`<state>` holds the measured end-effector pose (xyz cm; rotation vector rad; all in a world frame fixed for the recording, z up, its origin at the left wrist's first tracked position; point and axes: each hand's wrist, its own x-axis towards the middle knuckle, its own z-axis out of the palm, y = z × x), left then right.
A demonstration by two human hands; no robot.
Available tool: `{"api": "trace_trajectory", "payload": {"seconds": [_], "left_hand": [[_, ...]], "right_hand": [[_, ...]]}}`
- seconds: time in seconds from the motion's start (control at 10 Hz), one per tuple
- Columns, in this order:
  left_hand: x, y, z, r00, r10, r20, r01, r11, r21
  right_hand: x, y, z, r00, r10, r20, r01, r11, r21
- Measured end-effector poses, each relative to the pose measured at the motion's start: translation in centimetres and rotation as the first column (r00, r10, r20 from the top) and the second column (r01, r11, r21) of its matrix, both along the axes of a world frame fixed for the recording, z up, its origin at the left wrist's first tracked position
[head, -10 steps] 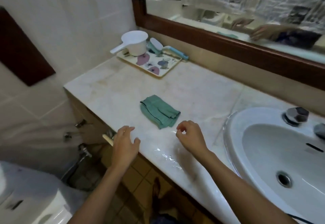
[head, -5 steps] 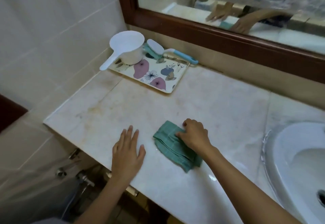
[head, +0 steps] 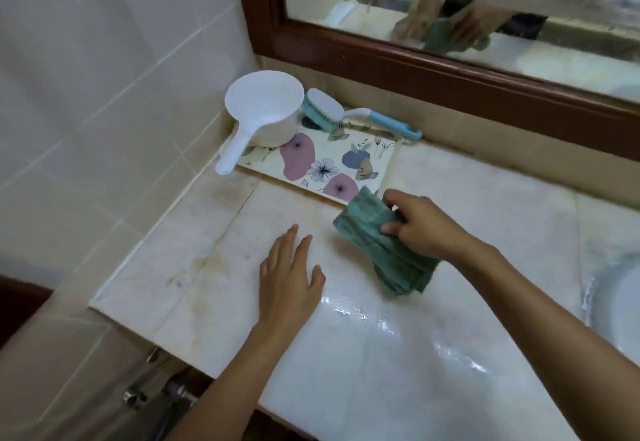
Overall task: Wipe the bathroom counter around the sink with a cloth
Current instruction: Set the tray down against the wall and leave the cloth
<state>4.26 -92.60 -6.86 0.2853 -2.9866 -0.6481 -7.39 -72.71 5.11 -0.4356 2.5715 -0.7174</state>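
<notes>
A folded green cloth (head: 377, 246) is gripped by my right hand (head: 420, 226) and held just above the pale marble counter (head: 207, 267), close to the front corner of the floral tray. My left hand (head: 289, 276) lies flat on the counter with fingers spread, to the left of the cloth. A wet, shiny patch (head: 381, 323) covers the counter in front of both hands. Only the white rim of the sink (head: 613, 305) shows at the right edge.
A floral tray (head: 353, 160) stands in the back left corner of the counter with a white scoop (head: 263, 111) and a blue-handled brush (head: 346, 111) on it. A wood-framed mirror (head: 450, 70) runs along the back wall. Tiled wall at the left, metal pipe fittings (head: 156, 395) below the counter edge.
My right hand reached the cloth, closed on it and lifted it off the counter toward the tray. My left hand went from the counter edge to flat on the counter.
</notes>
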Motion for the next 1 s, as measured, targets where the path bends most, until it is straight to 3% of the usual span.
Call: {"api": "trace_trajectory", "payload": {"seconds": [0.2,0.4,0.5,0.6,0.7,1.0], "left_hand": [[-3.1,-2.6,-0.9,0.996,-0.089,0.006,0.089,0.995,-0.045],[-4.0,-2.8,-1.2,0.997,-0.082,0.006,0.082,0.994,-0.072],[-4.5,-2.7,-1.3,0.997,-0.072,0.016,0.073,0.993,-0.095],[-4.8,-3.0,-1.5,0.998,-0.064,0.008,0.065,0.991,-0.118],[-5.0,-3.1,-1.7,0.998,-0.068,0.007,0.069,0.988,-0.138],[-6.3,-3.6,-2.1,0.997,-0.067,-0.033,0.064,0.994,-0.084]], "right_hand": [[-10.1,-7.9,3.2,0.991,0.132,-0.033,-0.134,0.988,-0.073],[-16.6,-12.6,-1.3,0.965,0.235,0.114,-0.251,0.956,0.15],[-17.2,-13.0,-4.6,0.977,0.212,0.014,-0.21,0.956,0.205],[-15.9,-12.8,-7.1,0.955,0.098,-0.281,-0.014,0.958,0.287],[-13.1,-12.9,-8.2,0.861,-0.007,-0.508,0.156,0.955,0.253],[-7.5,-12.9,-10.3,0.903,-0.063,-0.425,0.163,0.966,0.203]]}}
